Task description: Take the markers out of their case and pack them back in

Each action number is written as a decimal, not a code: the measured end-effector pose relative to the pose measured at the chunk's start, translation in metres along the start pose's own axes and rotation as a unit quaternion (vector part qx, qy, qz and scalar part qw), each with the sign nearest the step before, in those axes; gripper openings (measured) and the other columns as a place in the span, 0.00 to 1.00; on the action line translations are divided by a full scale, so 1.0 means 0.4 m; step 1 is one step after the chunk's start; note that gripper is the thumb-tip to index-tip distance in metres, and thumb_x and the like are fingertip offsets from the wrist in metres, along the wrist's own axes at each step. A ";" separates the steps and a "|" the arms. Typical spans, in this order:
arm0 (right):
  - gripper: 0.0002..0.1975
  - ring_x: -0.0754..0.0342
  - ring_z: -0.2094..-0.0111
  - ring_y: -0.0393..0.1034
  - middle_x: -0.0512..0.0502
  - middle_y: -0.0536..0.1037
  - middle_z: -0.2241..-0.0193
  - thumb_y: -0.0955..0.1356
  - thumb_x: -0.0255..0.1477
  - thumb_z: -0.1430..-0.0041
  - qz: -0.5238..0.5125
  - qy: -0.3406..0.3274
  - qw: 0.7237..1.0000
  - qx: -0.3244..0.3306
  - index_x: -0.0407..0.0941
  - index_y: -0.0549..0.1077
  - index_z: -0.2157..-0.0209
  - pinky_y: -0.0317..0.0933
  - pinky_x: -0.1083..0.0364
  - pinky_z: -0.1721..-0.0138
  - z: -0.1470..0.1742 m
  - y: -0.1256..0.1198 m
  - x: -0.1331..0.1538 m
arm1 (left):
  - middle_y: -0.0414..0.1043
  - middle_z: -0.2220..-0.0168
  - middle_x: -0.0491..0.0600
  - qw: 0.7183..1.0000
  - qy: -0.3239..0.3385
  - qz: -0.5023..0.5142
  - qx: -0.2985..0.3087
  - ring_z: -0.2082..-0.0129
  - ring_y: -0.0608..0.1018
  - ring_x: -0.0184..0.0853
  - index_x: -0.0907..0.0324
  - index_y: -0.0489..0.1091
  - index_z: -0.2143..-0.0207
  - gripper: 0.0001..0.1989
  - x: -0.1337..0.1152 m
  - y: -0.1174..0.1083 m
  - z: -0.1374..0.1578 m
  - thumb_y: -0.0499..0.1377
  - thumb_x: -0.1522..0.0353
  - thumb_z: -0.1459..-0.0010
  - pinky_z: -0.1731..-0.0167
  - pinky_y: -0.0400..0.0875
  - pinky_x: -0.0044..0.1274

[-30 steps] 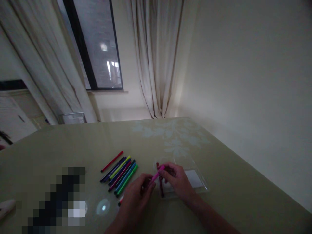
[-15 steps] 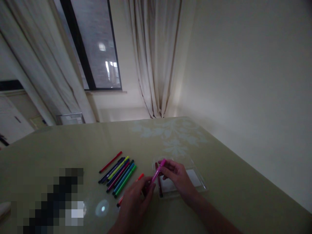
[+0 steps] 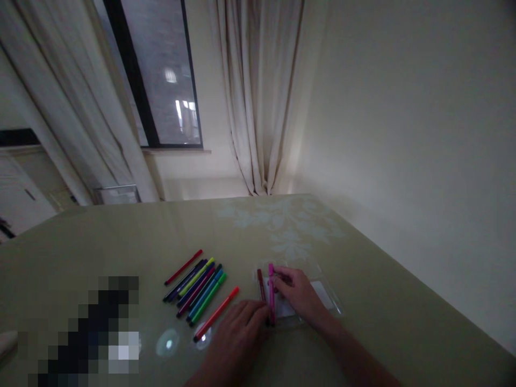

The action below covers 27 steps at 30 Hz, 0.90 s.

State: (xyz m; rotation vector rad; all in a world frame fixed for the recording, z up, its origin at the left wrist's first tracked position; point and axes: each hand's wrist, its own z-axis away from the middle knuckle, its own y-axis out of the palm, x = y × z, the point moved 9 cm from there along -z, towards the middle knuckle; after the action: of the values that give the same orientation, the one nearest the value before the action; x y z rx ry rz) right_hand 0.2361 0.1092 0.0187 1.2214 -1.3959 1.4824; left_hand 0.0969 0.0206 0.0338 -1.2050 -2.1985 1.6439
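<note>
My right hand (image 3: 300, 293) pinches the upper part of a pink felt-tip pen (image 3: 271, 301) between thumb and fingers. The pen stands nearly in line with a dark red felt-tip pen (image 3: 262, 285) in a clear plastic case (image 3: 337, 307), over its left side. My left hand (image 3: 245, 322) has its fingers stretched toward the lower ends of these two pens, at the case's near left corner. Its fingertips partly cover the dark red pen's lower end; whether they press on either pen is hard to see. A white sheet (image 3: 323, 294) shows inside the case.
Left of my left hand lies an orange-red pen (image 3: 216, 314). Farther left is a group of several pens, including a green pen (image 3: 208, 300) and a yellow pen (image 3: 196, 277), with a red pen (image 3: 183, 267) beyond. A wall (image 3: 423, 177) borders the table's right side.
The pink pen has gone from slanting between both hands to lying lengthwise over the case beside the dark red pen. My left hand has moved right, uncovering the orange-red pen.
</note>
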 end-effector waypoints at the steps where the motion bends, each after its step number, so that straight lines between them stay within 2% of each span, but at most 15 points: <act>1: 0.17 0.46 0.66 0.79 0.44 0.84 0.68 0.71 0.38 0.42 0.013 -0.008 1.000 -0.006 0.44 0.82 0.56 0.71 0.50 0.64 0.002 0.003 0.003 | 0.78 0.49 0.47 1.000 0.008 -0.010 -0.003 0.52 0.80 0.39 0.51 0.71 0.45 0.22 -0.004 0.000 0.000 0.60 0.79 0.39 0.52 0.77 0.29; 4: 0.16 0.46 0.66 0.80 0.43 0.84 0.67 0.72 0.37 0.43 0.055 -0.021 0.998 -0.031 0.44 0.81 0.55 0.73 0.50 0.62 0.008 0.007 0.006 | 0.78 0.48 0.47 0.999 0.026 -0.040 -0.002 0.52 0.80 0.40 0.49 0.71 0.45 0.23 -0.012 0.004 0.000 0.59 0.79 0.38 0.53 0.77 0.30; 10: 0.05 0.49 0.67 0.78 0.45 0.82 0.69 0.70 0.31 0.41 0.128 -0.054 0.990 -0.038 0.44 0.78 0.67 0.70 0.52 0.63 0.015 0.015 0.015 | 0.77 0.47 0.49 0.996 0.034 -0.078 0.022 0.51 0.79 0.42 0.51 0.68 0.41 0.25 -0.013 0.020 0.000 0.59 0.79 0.38 0.52 0.78 0.33; 15: 0.05 0.49 0.67 0.75 0.45 0.81 0.70 0.70 0.27 0.42 0.201 -0.069 0.977 -0.030 0.45 0.80 0.69 0.65 0.53 0.63 0.017 0.018 0.027 | 0.77 0.46 0.48 0.997 0.029 -0.071 0.019 0.50 0.79 0.42 0.50 0.70 0.44 0.24 -0.020 0.019 -0.001 0.61 0.80 0.39 0.52 0.78 0.33; 19: 0.04 0.49 0.67 0.75 0.46 0.80 0.70 0.70 0.26 0.42 0.226 -0.075 0.971 -0.019 0.44 0.80 0.69 0.63 0.53 0.63 0.018 0.020 0.030 | 0.76 0.46 0.47 0.999 0.019 -0.041 0.012 0.49 0.79 0.40 0.49 0.70 0.44 0.22 -0.007 0.016 -0.003 0.58 0.79 0.37 0.51 0.77 0.31; 21: 0.04 0.50 0.68 0.74 0.46 0.80 0.70 0.70 0.27 0.42 0.227 -0.077 0.971 -0.017 0.44 0.80 0.69 0.63 0.53 0.64 0.018 0.019 0.031 | 0.77 0.49 0.48 0.999 -0.014 -0.029 -0.013 0.51 0.79 0.38 0.51 0.71 0.47 0.18 0.028 -0.004 -0.002 0.56 0.77 0.34 0.51 0.76 0.29; 24: 0.06 0.51 0.70 0.72 0.46 0.79 0.71 0.70 0.30 0.39 0.216 -0.083 0.972 -0.033 0.44 0.80 0.67 0.62 0.54 0.66 0.019 0.008 0.036 | 0.77 0.56 0.52 0.988 -0.119 -0.079 -0.062 0.55 0.79 0.42 0.56 0.74 0.55 0.11 0.119 -0.056 0.012 0.53 0.72 0.32 0.53 0.74 0.34; 27: 0.08 0.52 0.71 0.70 0.47 0.78 0.71 0.69 0.32 0.38 0.195 -0.093 0.975 -0.057 0.44 0.79 0.67 0.61 0.55 0.67 0.020 -0.003 0.044 | 0.75 0.54 0.56 0.966 -0.211 -0.137 -0.049 0.54 0.77 0.47 0.58 0.75 0.57 0.11 0.196 -0.088 0.033 0.52 0.69 0.33 0.52 0.72 0.39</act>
State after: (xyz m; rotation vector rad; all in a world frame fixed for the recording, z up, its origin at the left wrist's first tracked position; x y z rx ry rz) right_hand 0.2338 0.1000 0.0354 1.0772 -1.9046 1.5473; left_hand 0.0194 0.0603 0.0326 -0.5611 -2.5755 1.8175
